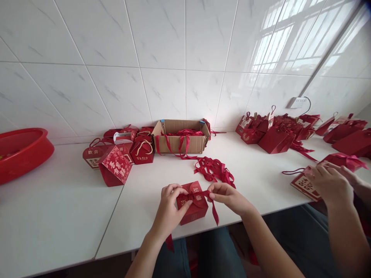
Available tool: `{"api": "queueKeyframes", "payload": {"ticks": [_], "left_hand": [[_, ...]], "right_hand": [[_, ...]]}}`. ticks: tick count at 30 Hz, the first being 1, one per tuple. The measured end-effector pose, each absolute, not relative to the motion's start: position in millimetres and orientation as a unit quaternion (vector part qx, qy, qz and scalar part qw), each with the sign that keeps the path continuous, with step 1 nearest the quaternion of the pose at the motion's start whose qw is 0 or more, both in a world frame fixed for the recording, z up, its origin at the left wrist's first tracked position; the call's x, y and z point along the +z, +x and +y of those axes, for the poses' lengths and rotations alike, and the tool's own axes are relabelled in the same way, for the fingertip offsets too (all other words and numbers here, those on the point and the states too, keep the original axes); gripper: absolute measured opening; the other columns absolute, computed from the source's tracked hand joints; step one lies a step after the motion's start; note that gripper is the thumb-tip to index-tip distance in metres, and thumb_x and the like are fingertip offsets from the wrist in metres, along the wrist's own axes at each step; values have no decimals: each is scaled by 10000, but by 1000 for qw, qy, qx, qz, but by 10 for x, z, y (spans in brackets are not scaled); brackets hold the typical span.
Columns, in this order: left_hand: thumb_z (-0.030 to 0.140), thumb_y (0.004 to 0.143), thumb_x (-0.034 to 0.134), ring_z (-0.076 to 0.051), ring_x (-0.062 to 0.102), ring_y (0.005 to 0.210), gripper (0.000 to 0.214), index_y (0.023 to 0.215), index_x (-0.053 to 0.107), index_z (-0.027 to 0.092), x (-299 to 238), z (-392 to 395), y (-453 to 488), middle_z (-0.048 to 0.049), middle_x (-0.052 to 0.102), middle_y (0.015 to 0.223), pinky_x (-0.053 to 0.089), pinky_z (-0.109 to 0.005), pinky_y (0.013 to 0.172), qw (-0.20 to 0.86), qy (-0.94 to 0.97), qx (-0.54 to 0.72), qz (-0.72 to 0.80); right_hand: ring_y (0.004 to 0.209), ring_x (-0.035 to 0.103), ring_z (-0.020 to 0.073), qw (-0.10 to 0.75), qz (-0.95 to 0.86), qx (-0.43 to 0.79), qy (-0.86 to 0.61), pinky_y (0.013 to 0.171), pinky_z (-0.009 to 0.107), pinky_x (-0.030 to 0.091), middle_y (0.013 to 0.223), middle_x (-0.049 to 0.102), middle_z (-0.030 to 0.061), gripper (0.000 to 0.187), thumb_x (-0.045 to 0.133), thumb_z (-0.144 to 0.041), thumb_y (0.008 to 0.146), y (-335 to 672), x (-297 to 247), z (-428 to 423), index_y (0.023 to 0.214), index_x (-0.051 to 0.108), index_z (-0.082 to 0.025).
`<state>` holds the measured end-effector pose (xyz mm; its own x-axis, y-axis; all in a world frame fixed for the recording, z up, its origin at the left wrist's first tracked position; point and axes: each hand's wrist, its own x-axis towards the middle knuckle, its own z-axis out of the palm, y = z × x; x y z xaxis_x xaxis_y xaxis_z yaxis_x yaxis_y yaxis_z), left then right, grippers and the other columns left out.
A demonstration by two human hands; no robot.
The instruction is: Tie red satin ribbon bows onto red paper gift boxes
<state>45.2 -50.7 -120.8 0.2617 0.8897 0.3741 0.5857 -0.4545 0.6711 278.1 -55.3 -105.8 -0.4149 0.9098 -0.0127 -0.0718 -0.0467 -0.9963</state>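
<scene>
A small red gift box (193,204) sits on the white table (72,216) near its front edge, straight before me. A dark red ribbon (213,210) crosses its top and trails off the right side. My left hand (169,206) is closed, pinching the ribbon at the box's left top. My right hand (228,197) is closed too, pinching the ribbon at the right top. A loose heap of red ribbons (214,170) lies just behind the box.
A cardboard box (181,139) with ribbons stands by the tiled wall. Several red gift boxes (118,154) cluster to its left, more red boxes (275,133) at right. A red basin (20,150) sits far left. Another person's hands (330,181) work on a red box (304,185) at right.
</scene>
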Motion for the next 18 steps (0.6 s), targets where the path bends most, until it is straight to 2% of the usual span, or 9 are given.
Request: {"api": "queueKeyframes", "payload": {"ticks": [2, 5, 10, 14, 18], "left_hand": [[320, 802, 641, -271, 511, 1084, 135, 917, 620, 252, -1210, -503, 445, -70, 556, 1061, 461, -450, 928, 205, 767, 372, 480], [335, 798, 644, -269, 525, 1077, 164, 937, 623, 250, -1167, -506, 445, -71, 574, 1063, 453, -454, 936, 207, 769, 370, 478], [331, 829, 594, -247, 566, 1049, 194, 1000, 593, 238, -983, -454, 529, -68, 634, 1054, 447, -419, 932, 207, 756, 410, 467], [271, 831, 559, -223, 610, 921, 73, 848, 613, 226, -856, -349, 646, -46, 675, 898, 467, -382, 865, 190, 750, 451, 444], [243, 820, 548, -215, 610, 861, 93, 751, 606, 224, -791, -319, 697, -32, 669, 813, 460, -375, 847, 181, 749, 467, 435]], "right_hand": [[734, 554, 135, 444, -550, 621, -339, 718, 267, 447, 756, 614, 0, 208, 680, -392, 802, 2728, -1010, -556, 882, 672, -201], [769, 596, 151, 473, -544, 610, -331, 732, 289, 471, 826, 659, 22, 235, 679, -365, 807, 2621, -968, -545, 983, 695, -209], [708, 579, 132, 486, -572, 548, -370, 707, 286, 463, 736, 628, -12, 312, 681, -363, 805, 2479, -990, -509, 1087, 672, -230], [687, 585, 138, 490, -590, 523, -372, 688, 291, 458, 723, 640, -11, 300, 649, -384, 829, 2425, -1021, -493, 1083, 636, -226], [681, 588, 149, 468, -624, 477, -405, 671, 289, 435, 699, 640, -11, 311, 635, -382, 836, 2378, -1006, -498, 1097, 604, -215]]}}
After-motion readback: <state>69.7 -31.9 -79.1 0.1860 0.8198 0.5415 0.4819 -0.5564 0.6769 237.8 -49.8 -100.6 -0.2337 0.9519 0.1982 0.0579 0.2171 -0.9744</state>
